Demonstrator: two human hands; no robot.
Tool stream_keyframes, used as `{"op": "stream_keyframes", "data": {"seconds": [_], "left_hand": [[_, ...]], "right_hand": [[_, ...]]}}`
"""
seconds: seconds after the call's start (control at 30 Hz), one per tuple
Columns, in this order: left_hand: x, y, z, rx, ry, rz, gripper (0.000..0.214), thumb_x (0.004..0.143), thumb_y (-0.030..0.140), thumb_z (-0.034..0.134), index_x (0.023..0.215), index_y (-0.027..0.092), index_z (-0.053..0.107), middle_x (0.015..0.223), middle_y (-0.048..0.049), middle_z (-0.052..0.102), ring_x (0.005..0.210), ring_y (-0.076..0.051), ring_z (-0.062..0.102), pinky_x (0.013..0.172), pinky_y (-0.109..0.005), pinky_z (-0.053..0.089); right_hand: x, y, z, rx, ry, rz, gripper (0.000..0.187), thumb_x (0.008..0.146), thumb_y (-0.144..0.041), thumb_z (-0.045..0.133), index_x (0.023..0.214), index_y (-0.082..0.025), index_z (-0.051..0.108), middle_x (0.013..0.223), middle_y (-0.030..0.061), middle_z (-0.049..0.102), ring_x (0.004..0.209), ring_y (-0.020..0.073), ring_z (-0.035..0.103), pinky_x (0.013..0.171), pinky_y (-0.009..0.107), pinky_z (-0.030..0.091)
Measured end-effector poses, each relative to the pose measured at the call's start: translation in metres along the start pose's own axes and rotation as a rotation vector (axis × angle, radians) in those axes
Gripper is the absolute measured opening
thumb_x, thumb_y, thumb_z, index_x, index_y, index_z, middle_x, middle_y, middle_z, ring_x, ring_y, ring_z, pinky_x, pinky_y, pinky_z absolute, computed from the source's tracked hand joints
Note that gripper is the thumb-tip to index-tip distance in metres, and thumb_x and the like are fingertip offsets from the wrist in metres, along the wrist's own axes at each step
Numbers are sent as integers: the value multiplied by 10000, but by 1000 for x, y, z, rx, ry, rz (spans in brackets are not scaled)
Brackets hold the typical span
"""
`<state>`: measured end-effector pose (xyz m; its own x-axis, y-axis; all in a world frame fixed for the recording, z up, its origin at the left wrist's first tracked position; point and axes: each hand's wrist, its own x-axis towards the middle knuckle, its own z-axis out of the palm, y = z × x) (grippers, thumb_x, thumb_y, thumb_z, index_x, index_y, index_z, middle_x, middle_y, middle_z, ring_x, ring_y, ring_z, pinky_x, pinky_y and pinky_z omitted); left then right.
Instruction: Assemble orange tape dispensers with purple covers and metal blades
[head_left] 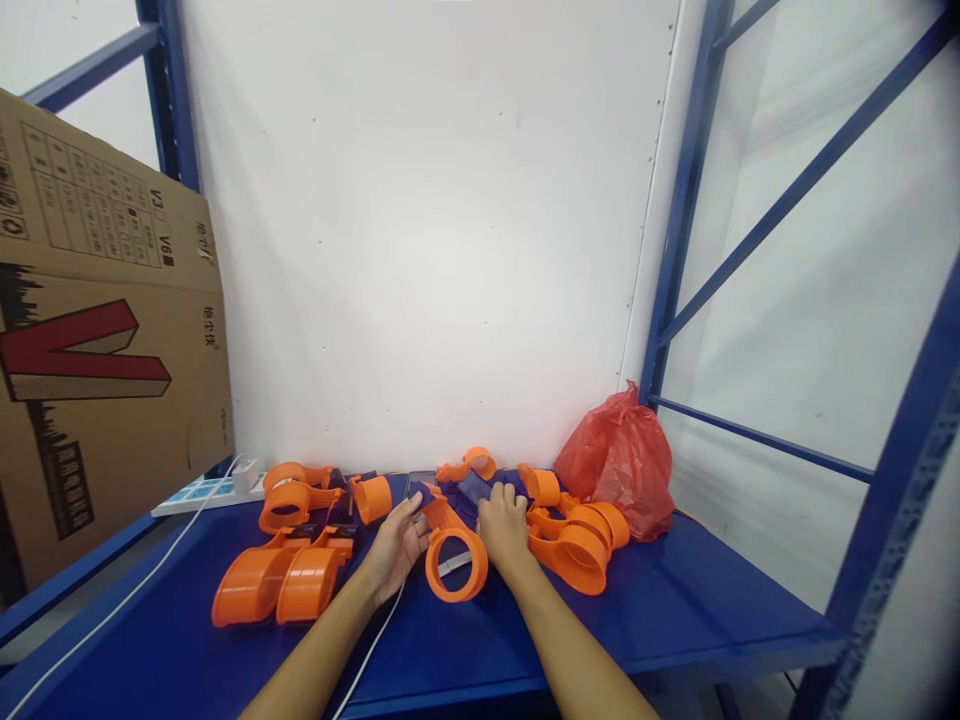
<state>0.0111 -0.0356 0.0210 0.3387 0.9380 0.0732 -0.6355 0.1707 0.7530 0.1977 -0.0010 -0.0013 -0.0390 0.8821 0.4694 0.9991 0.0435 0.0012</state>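
My left hand (399, 548) is closed, thumb and fingers pinching the dark blue upper end of an orange plastic tape dispenser (458, 594). Its round ring faces me in the middle of the table. My right hand (504, 527) lies just right of it, fingers curled down over a heap of dark blue pieces (472, 488); what its fingertips hold is hidden. Through the ring a pale flat strip (454, 564) shows. To the right of that hand, several orange dispensers (581, 555) are piled together.
More orange dispensers (247, 585) stand on the left of the blue table (675, 600). A red plastic bag (621, 465) sits at the back right. At the left are a large cardboard box (112, 350), a power strip (191, 497) and white cables (127, 613). Blue metal posts (679, 200) frame the table.
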Motion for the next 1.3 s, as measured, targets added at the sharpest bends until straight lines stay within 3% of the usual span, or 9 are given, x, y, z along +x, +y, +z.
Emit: {"op": "stream_keyframes", "data": {"seconds": [0.2, 0.4, 0.5, 0.6, 0.7, 0.8, 0.97, 1.1, 1.3], "left_hand": [[-1, -1, 3, -3, -1, 14, 247, 869, 362, 709, 1004, 160, 668, 1103, -138, 754, 1004, -263, 730, 899, -374, 574], [2, -4, -2, 26, -7, 45, 262, 887, 362, 688, 1056, 162, 682, 1145, -125, 748, 1027, -262, 720, 884, -367, 578], [2, -3, -4, 3, -24, 52, 305, 897, 382, 658, 1082, 143, 694, 1166, -145, 740, 1079, -277, 701, 916, -374, 567], [0, -2, -3, -7, -54, 63, 305, 861, 358, 693, 1089, 156, 693, 1194, -138, 731, 1138, -284, 676, 953, -384, 555], [-1, -2, -1, -1, -50, 105, 330, 830, 364, 725, 1093, 170, 683, 1208, -130, 725, 1150, -281, 668, 970, -384, 547], [0, -1, 0, 1, -11, 149, 367, 806, 371, 746, 1112, 184, 669, 1220, -125, 718, 1139, -281, 672, 978, -394, 539], [7, -3, -4, 61, 123, 304, 390, 734, 309, 822, 1077, 192, 678, 1197, -105, 720, 1147, -275, 663, 954, -356, 533], [10, -5, -8, 150, 254, 392, 482, 671, 285, 884, 1103, 208, 686, 1221, -83, 706, 1217, -267, 622, 1007, -331, 496], [8, -6, -6, 216, 226, 411, 455, 679, 317, 889, 1078, 186, 715, 1139, -89, 732, 1161, -275, 645, 994, -340, 509]], "right_hand": [[2, 0, -11, 242, 169, 10, 180, 971, -205, 488, 946, -179, 664, 924, 103, 693, 954, 256, 597, 846, 360, 378], [3, -1, -6, 1029, 134, -103, 218, 970, -394, 519, 969, -208, 634, 886, 46, 733, 813, 216, 706, 729, 289, 493], [6, -1, -6, 1413, 18, -61, 387, 919, -565, 561, 919, -195, 673, 901, 67, 748, 878, 252, 718, 780, 329, 549], [3, -3, -12, 1657, -250, -31, 562, 942, -676, 451, 1070, -195, 713, 1058, 89, 759, 1014, 280, 715, 874, 393, 572], [0, -6, -17, 1702, -421, -72, 613, 969, -685, 400, 1281, -225, 658, 1208, 93, 729, 1100, 279, 700, 919, 429, 572], [1, -8, -17, 1669, -279, -122, 584, 957, -670, 469, 1321, -249, 647, 1347, 84, 664, 1233, 274, 630, 1023, 442, 522], [5, -3, -16, 1510, -11, -140, 552, 884, -629, 632, 1255, -227, 702, 1291, 115, 698, 1213, 320, 637, 1052, 495, 499], [1, 1, -19, 1419, 57, -171, 496, 867, -531, 704, 1268, -239, 696, 1282, 102, 704, 1205, 313, 640, 1083, 507, 471], [-1, 2, -24, 1397, 100, -184, 422, 867, -501, 709, 1205, -248, 723, 1249, 90, 718, 1185, 306, 648, 1062, 480, 488]]}}
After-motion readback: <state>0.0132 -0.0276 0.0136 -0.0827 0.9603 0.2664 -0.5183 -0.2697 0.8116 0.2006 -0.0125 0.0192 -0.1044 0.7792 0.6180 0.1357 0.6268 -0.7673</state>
